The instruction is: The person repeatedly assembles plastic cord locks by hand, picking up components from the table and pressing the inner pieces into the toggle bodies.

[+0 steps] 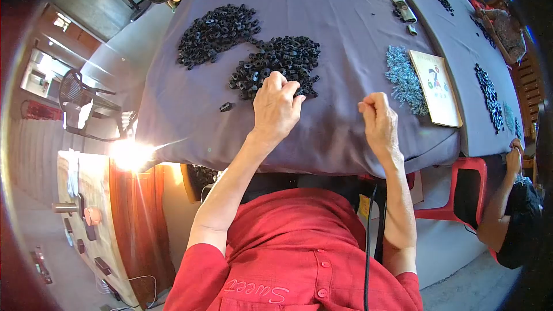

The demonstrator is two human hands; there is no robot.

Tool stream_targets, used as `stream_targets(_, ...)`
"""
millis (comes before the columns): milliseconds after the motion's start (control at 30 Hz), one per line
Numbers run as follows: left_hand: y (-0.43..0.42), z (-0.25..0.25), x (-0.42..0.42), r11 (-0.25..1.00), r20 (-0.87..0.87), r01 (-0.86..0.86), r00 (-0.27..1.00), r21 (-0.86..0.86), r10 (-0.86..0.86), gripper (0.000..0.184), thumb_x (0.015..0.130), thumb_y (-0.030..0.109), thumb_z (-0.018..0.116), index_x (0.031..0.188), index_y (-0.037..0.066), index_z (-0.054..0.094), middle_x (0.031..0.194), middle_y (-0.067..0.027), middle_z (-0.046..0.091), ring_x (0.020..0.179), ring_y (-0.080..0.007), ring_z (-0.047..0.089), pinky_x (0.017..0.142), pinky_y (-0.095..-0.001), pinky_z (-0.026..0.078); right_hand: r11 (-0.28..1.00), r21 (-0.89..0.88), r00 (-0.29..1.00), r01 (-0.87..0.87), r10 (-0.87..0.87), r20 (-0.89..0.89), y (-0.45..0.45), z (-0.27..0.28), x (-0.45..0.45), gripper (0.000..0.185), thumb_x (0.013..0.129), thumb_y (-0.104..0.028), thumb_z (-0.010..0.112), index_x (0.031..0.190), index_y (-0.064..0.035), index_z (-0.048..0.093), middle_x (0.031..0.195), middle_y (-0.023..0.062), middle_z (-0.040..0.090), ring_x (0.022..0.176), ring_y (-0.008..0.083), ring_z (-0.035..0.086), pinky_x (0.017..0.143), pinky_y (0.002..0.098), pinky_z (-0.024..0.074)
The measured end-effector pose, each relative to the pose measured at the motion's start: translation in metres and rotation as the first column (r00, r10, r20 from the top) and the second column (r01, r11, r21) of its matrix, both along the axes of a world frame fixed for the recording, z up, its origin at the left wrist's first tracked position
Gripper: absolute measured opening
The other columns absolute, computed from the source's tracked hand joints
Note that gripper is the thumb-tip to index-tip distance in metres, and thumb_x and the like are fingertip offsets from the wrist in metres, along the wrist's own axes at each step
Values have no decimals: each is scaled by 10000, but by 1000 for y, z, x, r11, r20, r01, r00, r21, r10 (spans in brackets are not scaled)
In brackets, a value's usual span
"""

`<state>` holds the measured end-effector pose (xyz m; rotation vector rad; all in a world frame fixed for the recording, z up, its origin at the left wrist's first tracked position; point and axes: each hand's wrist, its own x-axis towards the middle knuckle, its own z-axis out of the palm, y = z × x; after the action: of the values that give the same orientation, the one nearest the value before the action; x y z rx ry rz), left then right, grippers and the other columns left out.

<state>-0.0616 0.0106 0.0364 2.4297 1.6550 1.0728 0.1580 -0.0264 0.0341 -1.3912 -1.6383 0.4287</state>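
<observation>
My left hand (276,106) is at the front edge of a pile of small black plastic pieces (291,55), its fingers bent and drawn together over them. Whatever lies between those fingertips is hidden. My right hand (380,126) is held above the cloth near the table's front edge, thumb and forefinger pinched. Anything in that pinch is too small to make out. A single black piece (226,106) lies apart, left of my left hand. Behind it spreads a second black pile (216,31). To the right of my right hand is a heap of tiny bluish wiry pieces (406,80).
A booklet (436,88) lies beside the bluish heap on the grey tablecloth (345,11). Farther back is a small pale packet (402,7). More black pieces (488,98) lie on the right-hand table, where another person's arm (507,187) shows near a red chair (469,196).
</observation>
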Motion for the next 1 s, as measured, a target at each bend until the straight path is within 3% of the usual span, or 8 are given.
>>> stream_targets(267,5,-6,12,989,-78,-80,994,-122,71,173,738,134,688,880,48,640,857,-85,514,829,-257,554,690,-366,468,993,-53,963,-107,91,-252,-1,-7,-12,21,812,-21,596,825,-13,582,628,55,591,513,97,527,502,238,432)
stream_targets(300,5,-9,13,994,-50,-64,997,-87,60,109,727,107,681,789,52,610,860,-91,498,820,-267,544,674,-369,463,993,-61,961,-101,82,-264,-1,-9,-12,15,817,-19,591,827,-14,582,619,44,586,505,86,515,492,231,427)
stream_targets(567,-5,5,30,992,226,28,973,120,-54,90,785,19,627,863,24,583,929,-103,500,860,-255,528,693,-344,449,995,-101,961,-10,-18,-277,7,-22,-6,19,858,-32,564,852,-14,568,601,14,550,490,65,471,464,224,409)
stream_targets(600,-2,3,34,976,278,103,948,190,-154,74,825,46,607,885,14,576,861,-86,531,761,-208,548,640,-313,450,993,-117,954,-13,-22,-298,7,-20,-6,24,865,-30,555,863,-11,569,622,18,559,508,68,484,479,225,419)
stream_targets(733,-11,-10,59,854,712,418,697,-311,-82,92,913,83,514,957,42,584,768,-2,599,581,-43,500,510,-185,406,992,-117,901,-51,-4,-434,8,-22,-5,61,884,-19,523,913,5,572,714,34,597,592,83,542,556,227,464)
stream_targets(800,-13,-14,65,766,808,501,587,-403,41,120,898,61,528,998,11,573,756,-43,613,582,-87,563,523,-224,471,990,-114,872,-83,17,-490,9,-23,-2,80,885,-13,518,937,10,574,762,45,616,640,93,570,600,229,485)
stream_targets(900,-14,-28,69,765,934,573,343,-293,100,142,893,22,519,1023,-13,565,818,-47,617,658,-96,596,591,-224,515,983,-143,841,-117,21,-541,8,-21,-1,96,879,-4,524,955,11,581,818,61,639,698,102,602,640,233,501)
stream_targets(1000,-13,-29,65,724,919,614,387,-316,74,173,888,-2,517,1057,-33,540,930,-95,618,764,-132,616,699,-258,539,984,-120,819,-128,37,-573,9,-21,-6,83,871,7,531,933,9,587,845,73,651,722,102,614,644,234,504)
